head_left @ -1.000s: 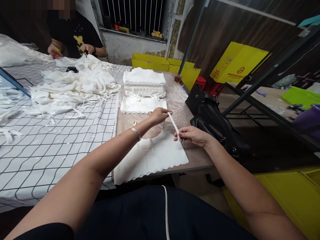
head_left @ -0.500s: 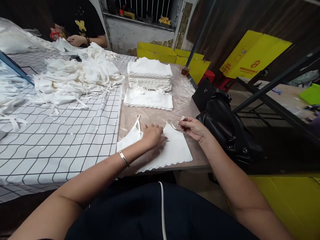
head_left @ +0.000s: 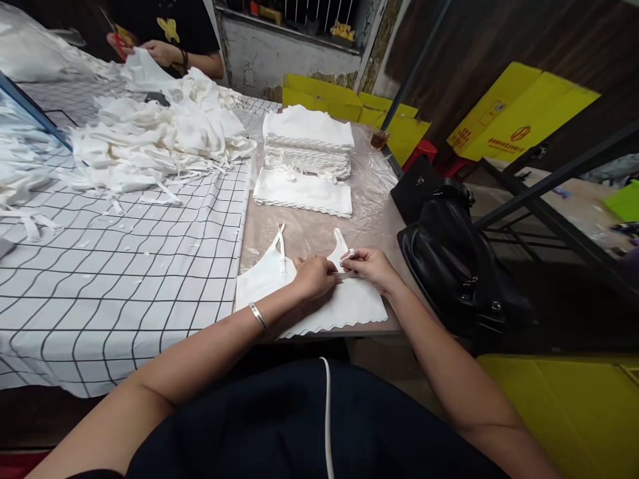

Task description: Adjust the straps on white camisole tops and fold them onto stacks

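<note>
A white camisole [head_left: 259,286] with a wavy hem lies flat at the table's front edge. Its left strap [head_left: 281,243] stretches away from me, crossed over itself. My left hand [head_left: 315,277] rests over the middle of the camisole, fingers curled and pinching the cloth near its top edge. Close beside it, my right hand [head_left: 370,267] is closed on the right shoulder strap [head_left: 341,243], gripping it near its end. The exact fold of cloth between the left fingertips is hidden.
Behind the camisole stands a stack of folded white garments [head_left: 308,150]. A heap of loose white garments [head_left: 164,133] covers the checked cloth [head_left: 190,246] at left. A black bag [head_left: 449,246] sits at right. Across the table, a person's hands [head_left: 162,52] hold red-handled scissors [head_left: 118,48].
My right hand has moved left and nearer to me with the strap, close to my left hand. My left hand has gone from fingers spread on the cloth to a pinch.
</note>
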The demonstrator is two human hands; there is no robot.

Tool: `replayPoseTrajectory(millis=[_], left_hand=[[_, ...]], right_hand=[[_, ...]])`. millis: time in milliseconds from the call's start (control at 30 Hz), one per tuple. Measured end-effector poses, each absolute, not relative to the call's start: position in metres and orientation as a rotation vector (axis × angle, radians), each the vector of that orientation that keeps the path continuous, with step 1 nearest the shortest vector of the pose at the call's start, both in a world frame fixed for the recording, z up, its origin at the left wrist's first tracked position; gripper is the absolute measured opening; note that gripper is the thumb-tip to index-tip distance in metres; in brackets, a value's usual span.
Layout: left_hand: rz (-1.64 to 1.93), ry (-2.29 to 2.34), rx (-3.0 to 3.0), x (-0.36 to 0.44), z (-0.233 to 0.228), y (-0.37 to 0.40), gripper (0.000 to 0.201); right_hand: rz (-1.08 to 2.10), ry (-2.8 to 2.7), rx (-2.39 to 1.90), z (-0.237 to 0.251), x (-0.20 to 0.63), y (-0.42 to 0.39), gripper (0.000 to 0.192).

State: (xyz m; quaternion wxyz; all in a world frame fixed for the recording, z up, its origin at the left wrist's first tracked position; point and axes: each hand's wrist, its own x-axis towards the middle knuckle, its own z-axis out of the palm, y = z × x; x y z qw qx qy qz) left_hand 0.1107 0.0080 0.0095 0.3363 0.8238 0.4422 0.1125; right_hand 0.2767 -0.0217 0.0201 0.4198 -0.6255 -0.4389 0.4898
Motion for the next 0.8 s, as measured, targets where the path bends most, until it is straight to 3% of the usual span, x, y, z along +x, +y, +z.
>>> replayPoseTrajectory(millis=[433,667,800], left_hand=[[0.339,1.147,2.068,0.112,0.008,0.010,0.017],[0.375,1.124,2.043,0.111,0.005,0.009,0.017],[0.382,1.126,2.115,0.110,0.006,0.007,0.017]], right_hand=[[0.961,-1.469,-1.605,0.006,0.276,-0.028,0.023],[0.693,-1.775,-1.669,0.017,0.279,-0.031,0.003],[0.584,-1.902,-1.718,0.027,0.280,-0.033,0.010]])
